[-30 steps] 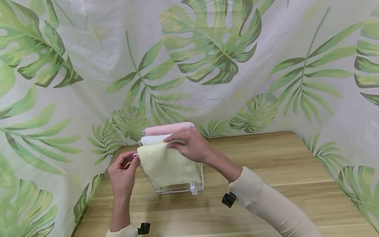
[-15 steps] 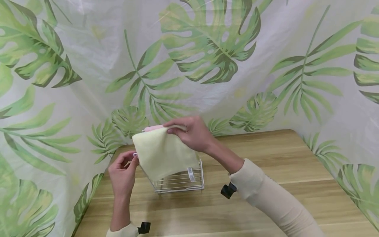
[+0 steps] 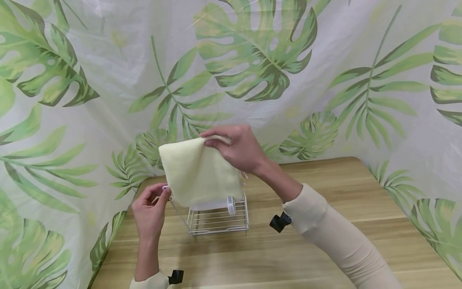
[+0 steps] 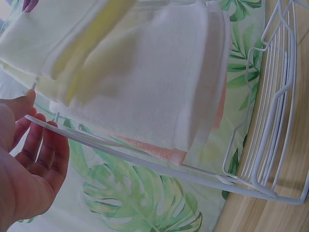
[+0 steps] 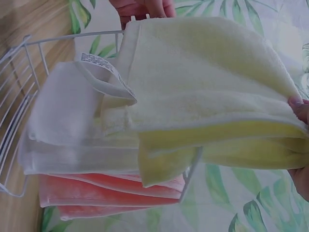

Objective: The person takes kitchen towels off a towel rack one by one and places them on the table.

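Note:
A pale yellow towel (image 3: 198,172) hangs folded from my right hand (image 3: 242,146), which pinches its top edge between thumb and fingers. A white label dangles from its lower right corner. Beneath it stands a white wire rack (image 3: 218,224). My left hand (image 3: 149,210) grips the end of the rack's upper left wire between thumb and fingers. In the left wrist view a white towel (image 4: 145,82) hangs over the rack behind the yellow one. A pink towel (image 5: 106,191) hangs behind the white one in the right wrist view. From the head, the yellow towel mostly hides both.
The rack stands on a wooden table (image 3: 306,241) near its back left part. A leaf-patterned curtain (image 3: 252,60) hangs close behind the table. A black wrist camera (image 3: 279,222) sits by the right cuff and another by the left.
My right hand has lifted the yellow towel up off the front of the rack, baring the rack's lower wires. The left hand has stayed at the rack's left wire.

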### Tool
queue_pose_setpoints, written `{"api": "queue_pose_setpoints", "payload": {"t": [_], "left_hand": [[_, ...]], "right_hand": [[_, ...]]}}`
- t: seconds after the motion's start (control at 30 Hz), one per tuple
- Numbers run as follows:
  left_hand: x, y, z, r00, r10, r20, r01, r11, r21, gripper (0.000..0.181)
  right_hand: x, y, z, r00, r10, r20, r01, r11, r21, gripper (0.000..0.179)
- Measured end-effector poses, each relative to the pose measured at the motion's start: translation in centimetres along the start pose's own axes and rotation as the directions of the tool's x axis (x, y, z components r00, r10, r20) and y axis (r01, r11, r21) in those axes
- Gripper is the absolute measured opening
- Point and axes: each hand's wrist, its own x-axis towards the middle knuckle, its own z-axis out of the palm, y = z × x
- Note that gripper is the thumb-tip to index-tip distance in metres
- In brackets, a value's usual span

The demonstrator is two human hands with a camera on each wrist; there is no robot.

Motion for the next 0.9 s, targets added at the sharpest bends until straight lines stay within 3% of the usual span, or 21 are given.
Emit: {"api": "queue_pose_setpoints", "payload": {"t": [0.5,0.9], "left_hand": [[0.1,0.0,0.1,1.000,0.020,-0.003,-0.020,1.000,0.000,0.021],[0.1,-0.1,0.1,0.999,0.032,-0.010,-0.032,0.999,0.031,0.018]], "right_hand": [[1.2,-1.5,-3.3,0.997,-0.034,-0.066,0.034,0.999,-0.004,0.013],[0.4,-1.5,-6.8,0.991,0.006,-0.134,-0.012,0.999,-0.047,0.016]]}}
